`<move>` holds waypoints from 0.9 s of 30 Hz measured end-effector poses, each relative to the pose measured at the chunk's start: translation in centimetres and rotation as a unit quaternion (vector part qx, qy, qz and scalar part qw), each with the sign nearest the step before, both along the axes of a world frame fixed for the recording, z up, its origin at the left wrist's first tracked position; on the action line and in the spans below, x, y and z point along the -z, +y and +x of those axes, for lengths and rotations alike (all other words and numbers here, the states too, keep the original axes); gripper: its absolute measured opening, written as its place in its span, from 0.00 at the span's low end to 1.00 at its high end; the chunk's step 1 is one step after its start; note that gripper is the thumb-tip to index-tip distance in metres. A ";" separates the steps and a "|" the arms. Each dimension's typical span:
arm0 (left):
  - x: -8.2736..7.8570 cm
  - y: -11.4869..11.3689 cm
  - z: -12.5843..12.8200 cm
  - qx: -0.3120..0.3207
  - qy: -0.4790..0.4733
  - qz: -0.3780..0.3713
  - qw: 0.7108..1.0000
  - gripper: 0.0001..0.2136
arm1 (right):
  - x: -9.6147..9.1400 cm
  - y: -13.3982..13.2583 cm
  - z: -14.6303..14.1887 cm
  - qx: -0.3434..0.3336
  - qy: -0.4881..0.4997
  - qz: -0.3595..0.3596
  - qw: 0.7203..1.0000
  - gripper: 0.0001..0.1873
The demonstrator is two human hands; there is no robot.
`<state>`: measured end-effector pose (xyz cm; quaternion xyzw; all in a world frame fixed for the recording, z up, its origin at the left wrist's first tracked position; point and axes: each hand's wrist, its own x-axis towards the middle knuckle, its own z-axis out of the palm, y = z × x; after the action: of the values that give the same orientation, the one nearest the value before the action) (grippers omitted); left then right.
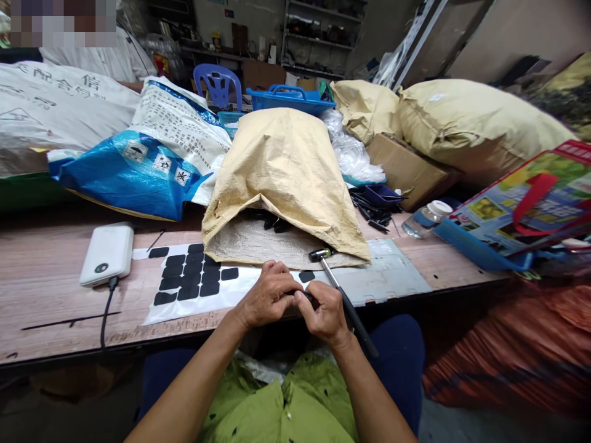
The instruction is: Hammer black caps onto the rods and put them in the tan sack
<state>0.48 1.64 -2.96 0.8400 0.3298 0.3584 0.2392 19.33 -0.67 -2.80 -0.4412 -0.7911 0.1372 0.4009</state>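
Close together at the table's front edge, my left hand (271, 294) and my right hand (325, 311) are both closed on a small black piece (310, 299). Fingers cover most of it, so its kind is not clear. A hammer (344, 292) with a black handle lies beside my right hand, its head on the table and its grip past the edge. Just beyond my hands is a tan woven sack (286, 166), its mouth facing me, with dark pieces (276, 224) inside. To the left lies a white sheet of black rounded stickers (188, 274).
A white power bank (108, 253) with a black cable stands at left. Blue-and-white sacks (152, 147) fill the back left, where another person sits. At right are black parts (373, 209), a lidded jar (427, 218) and a colourful box (530, 197) in a blue tray.
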 end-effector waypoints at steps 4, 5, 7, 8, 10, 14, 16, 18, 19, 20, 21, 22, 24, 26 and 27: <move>0.0 0.0 0.0 -0.010 0.007 0.006 1.000 0.09 | -0.1 0.2 -0.9 0.029 0.014 0.017 0.999 0.19; 0.1 0.0 0.0 -0.018 0.006 0.009 1.000 0.10 | -0.1 0.2 -1.2 0.036 0.021 0.016 0.999 0.19; 0.1 0.0 -0.1 -0.033 0.006 0.018 0.999 0.11 | 0.1 0.2 -1.8 0.045 0.032 0.010 0.998 0.21; 0.1 0.0 -0.1 -0.036 0.007 0.022 0.999 0.11 | 0.2 0.3 -2.0 0.048 0.035 0.005 0.998 0.21; 0.1 0.0 -0.1 -0.033 0.008 0.025 0.999 0.11 | 0.4 0.3 -2.3 0.054 0.039 0.001 0.998 0.21; 0.2 0.1 -0.1 -0.024 0.004 0.015 1.000 0.10 | 0.8 0.3 -2.2 0.055 0.043 0.004 0.998 0.22; 0.2 0.1 -0.1 -0.021 0.001 0.011 1.000 0.10 | 0.9 0.3 -2.1 0.051 0.042 0.003 0.998 0.21; 0.2 0.1 -0.1 -0.016 -0.002 0.009 1.000 0.10 | 1.1 0.3 -2.0 0.049 0.040 0.005 0.998 0.21; 0.2 0.1 0.0 -0.013 -0.005 0.007 1.000 0.10 | 1.1 0.3 -2.0 0.048 0.039 0.007 0.998 0.21; 0.2 0.1 0.0 -0.011 -0.007 0.005 1.000 0.09 | 1.1 0.3 -2.0 0.047 0.040 0.009 0.998 0.21; 0.2 0.1 0.0 -0.011 -0.011 0.002 1.000 0.09 | 1.1 0.2 -2.0 0.046 0.041 0.012 0.998 0.21; 0.1 0.0 0.0 -0.011 -0.015 -0.002 1.000 0.09 | 1.1 0.1 -1.9 0.047 0.042 0.015 0.998 0.21; -0.1 -0.1 -0.1 -0.012 -0.032 -0.008 0.999 0.07 | 1.0 -0.5 -1.7 0.047 0.040 0.020 0.998 0.19; -0.4 -0.2 -0.3 -0.001 -0.055 -0.013 0.998 0.06 | 0.8 -1.5 -1.1 0.049 0.042 0.029 0.997 0.16; -0.6 -0.2 -0.5 0.009 -0.068 -0.018 0.998 0.08 | 0.6 -2.2 -0.7 0.048 0.049 0.033 0.997 0.15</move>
<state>-0.01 1.42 -2.33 0.8124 0.3114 0.4060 0.2796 18.59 -2.88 -3.45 -0.4582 -0.7522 0.1133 0.4599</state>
